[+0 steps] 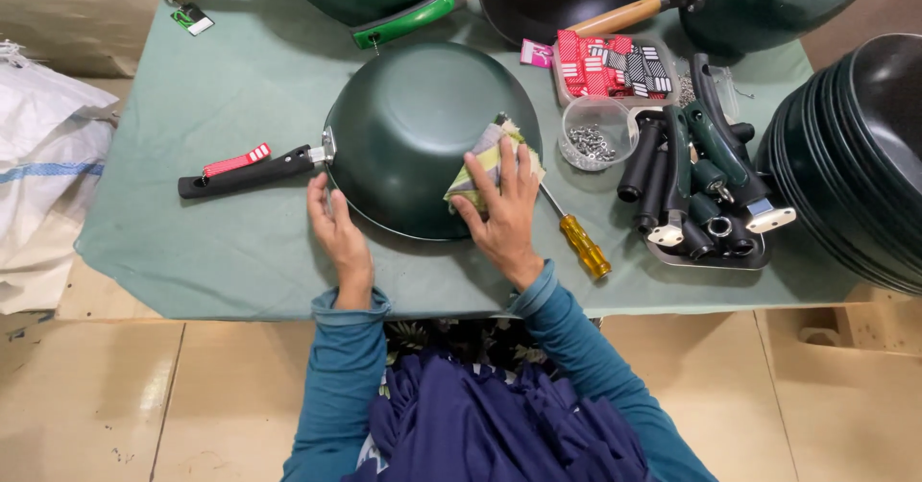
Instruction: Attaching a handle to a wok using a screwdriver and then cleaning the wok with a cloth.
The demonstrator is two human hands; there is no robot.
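Premises: a small cookware assembly or finishing workshop, not a domestic kitchen. Evidence as observed: the counter (192, 252) is covered with a green cloth and carries several identical dark green pans at once, one upturned pan (423, 127) at the centre and a nested stack of pans (855, 156) at the right edge. A metal tray (711, 256) holds loose black and green handles (691, 184), unfitted. A clear cup of small metal fasteners (591, 141) stands beside a box of red and black tags (615, 67). A yellow-handled screwdriver (581, 242) lies on the counter. White woven sacks (43, 175) sit on the bare floor at the left.
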